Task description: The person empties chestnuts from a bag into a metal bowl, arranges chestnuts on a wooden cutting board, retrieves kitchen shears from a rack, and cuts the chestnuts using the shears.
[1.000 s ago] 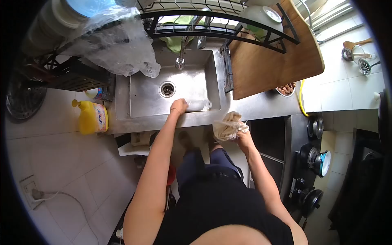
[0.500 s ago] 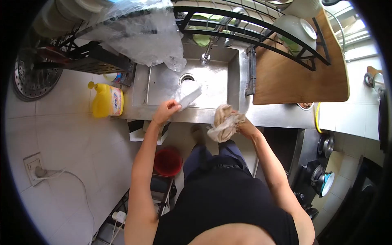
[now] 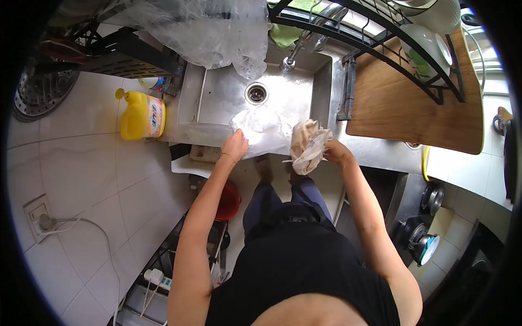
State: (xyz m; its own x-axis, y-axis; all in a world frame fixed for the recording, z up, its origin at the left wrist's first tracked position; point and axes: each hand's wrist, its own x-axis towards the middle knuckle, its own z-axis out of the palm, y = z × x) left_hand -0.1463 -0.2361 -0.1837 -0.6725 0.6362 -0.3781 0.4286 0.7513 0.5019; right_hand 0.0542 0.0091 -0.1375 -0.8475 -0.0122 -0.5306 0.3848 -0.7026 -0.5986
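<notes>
My left hand [image 3: 235, 145] is closed on the edge of a clear plastic bag [image 3: 260, 124] at the sink's front edge. The bag spreads thin and see-through over the front of the steel sink [image 3: 217, 106], reaching right toward the cloth. In my right hand [image 3: 338, 152] is a crumpled beige cloth [image 3: 308, 146], bunched up just in front of the counter edge; part of my fingers is hidden behind it. Whether the bag touches the cloth I cannot tell.
More clear plastic bags [image 3: 217, 35] hang over the sink's back left. A faucet [image 3: 288, 64] stands behind the drain [image 3: 256, 93]. To the left is a yellow bottle [image 3: 142, 117]; to the right, a wooden board [image 3: 413, 103] under a black rack [image 3: 375, 46]. Below sits a red bucket [image 3: 228, 201].
The plastic bag in my left hand has gone from a narrow folded strip to a wide spread sheet. Both hands keep their holds. The view has shifted slightly, and the drain is now uncovered.
</notes>
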